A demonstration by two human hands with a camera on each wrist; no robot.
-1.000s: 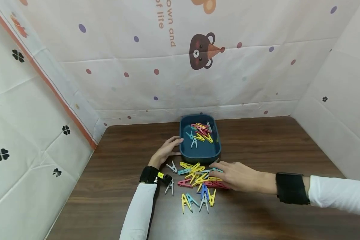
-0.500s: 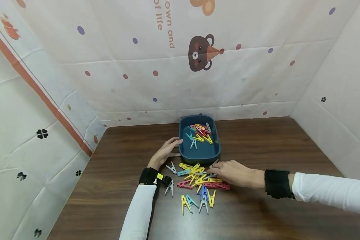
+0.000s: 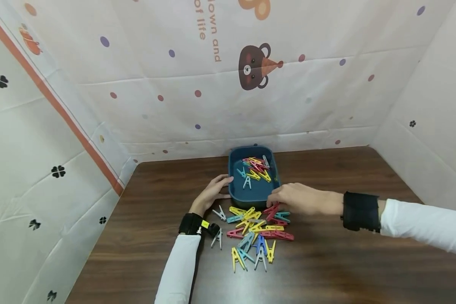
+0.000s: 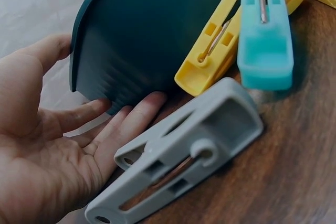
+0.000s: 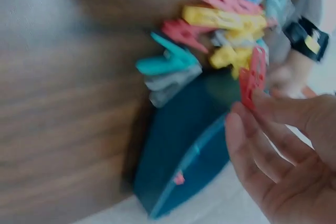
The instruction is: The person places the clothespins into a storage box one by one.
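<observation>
A dark blue tray point(image 3: 252, 196) stands at the back middle of the wooden table and holds several coloured clothespins point(image 3: 255, 167). My left hand point(image 3: 212, 191) rests against the tray's left wall point(image 4: 131, 40), fingers straight, thumb on the rim. My right hand point(image 3: 293, 198) hovers just in front of the tray's near right corner and pinches a red clothespin point(image 3: 271, 210), seen blurred between the fingertips in the right wrist view point(image 5: 253, 77). A pile of loose clothespins point(image 3: 253, 234) lies on the table in front of the tray.
A grey clothespin point(image 4: 178, 153) lies right beside my left palm, with yellow point(image 4: 226, 45) and teal point(image 4: 264, 30) ones by it. Patterned cloth walls close in the table point(image 3: 349, 181) on the left, back and right.
My right hand has lifted off the pile with a red clothespin and moved back toward the tray. My left hand has stayed on the tray's side.
</observation>
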